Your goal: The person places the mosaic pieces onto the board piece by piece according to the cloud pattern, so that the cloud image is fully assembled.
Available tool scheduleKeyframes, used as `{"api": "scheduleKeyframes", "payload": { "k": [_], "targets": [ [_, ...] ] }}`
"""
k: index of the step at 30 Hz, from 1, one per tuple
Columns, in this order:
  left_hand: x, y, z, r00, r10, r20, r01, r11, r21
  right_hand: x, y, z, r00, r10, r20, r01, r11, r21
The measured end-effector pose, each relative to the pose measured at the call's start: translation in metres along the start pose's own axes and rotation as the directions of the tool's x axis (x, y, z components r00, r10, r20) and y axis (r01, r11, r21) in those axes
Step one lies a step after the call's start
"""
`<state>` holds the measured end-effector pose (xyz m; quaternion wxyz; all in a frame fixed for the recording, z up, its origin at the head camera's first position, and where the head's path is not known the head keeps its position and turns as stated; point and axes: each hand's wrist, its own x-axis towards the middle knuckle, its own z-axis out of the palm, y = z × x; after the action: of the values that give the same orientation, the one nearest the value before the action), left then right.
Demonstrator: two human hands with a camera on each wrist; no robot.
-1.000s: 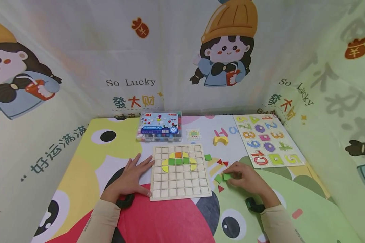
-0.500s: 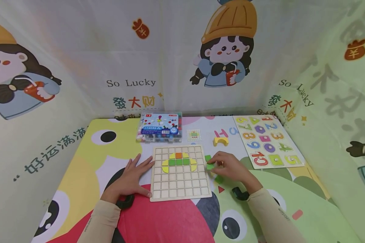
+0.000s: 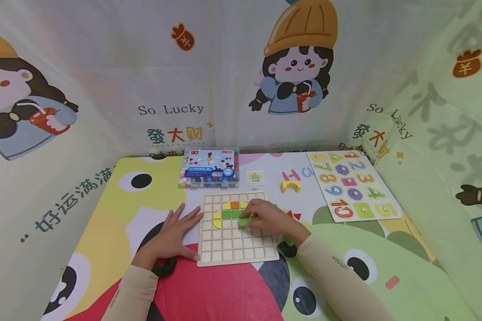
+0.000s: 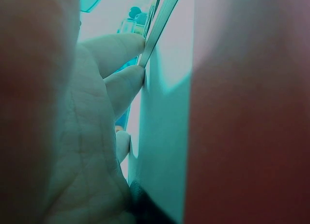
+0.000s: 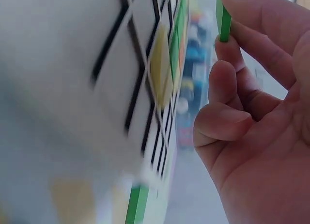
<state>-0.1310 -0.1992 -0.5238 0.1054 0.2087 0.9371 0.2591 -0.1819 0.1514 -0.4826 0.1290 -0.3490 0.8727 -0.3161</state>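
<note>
Right hand (image 3: 267, 218) grip: fingers pinch a green square tile (image 3: 244, 220) above the wooden grid board (image 3: 237, 247), just below its green tile row. Left hand (image 3: 172, 234) grip: open, fingers flat on the table, touching the board's left edge.

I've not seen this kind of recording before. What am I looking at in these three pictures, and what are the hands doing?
No machine here: a person works with bare hands. The wide picture comes from a head-worn camera; the two close, blurry ones come from cameras on each wrist. On the cartoon-print mat lies a wooden grid board, partly filled with coloured tiles. The left hand lies flat against the board's left edge. The right hand pinches a green tile over the board. Farther back lie a bead box, a yellow arch block and a number puzzle.
</note>
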Motion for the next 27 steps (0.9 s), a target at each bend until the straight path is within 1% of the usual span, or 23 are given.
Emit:
{"api": "scheduleKeyframes", "payload": {
  "k": [3,7,12,15,22,27],
  "targets": [
    [0.0,-0.001,0.0,1.0,-0.003,0.002,0.003,1.0,0.003,0.013,-0.007,0.009,0.999,-0.004,0.041,0.006,0.998,-0.062],
    [0.0,-0.001,0.0,1.0,-0.007,0.003,0.007,1.0,0.005,0.025,-0.016,0.02,0.998,-0.005,0.066,0.014,0.992,-0.127],
    [0.0,-0.002,-0.001,1.0,0.004,0.0,-0.004,1.0,-0.004,0.033,-0.023,0.028,0.999,0.02,0.043,-0.011,0.981,-0.195],
    [0.0,-0.002,-0.001,1.0,0.009,-0.002,-0.009,1.0,-0.007,0.035,-0.025,0.03,0.999,0.039,0.032,-0.032,0.978,-0.208],
    [0.0,-0.001,-0.001,1.0,0.007,-0.004,-0.007,1.0,-0.005,0.038,-0.031,0.033,0.999,0.021,0.035,-0.012,0.972,-0.233],
    [0.0,-0.001,-0.001,1.0,0.004,0.0,-0.004,1.0,-0.007,0.039,-0.035,0.034,0.999,0.031,0.031,-0.022,0.971,-0.236]
  ]
}}
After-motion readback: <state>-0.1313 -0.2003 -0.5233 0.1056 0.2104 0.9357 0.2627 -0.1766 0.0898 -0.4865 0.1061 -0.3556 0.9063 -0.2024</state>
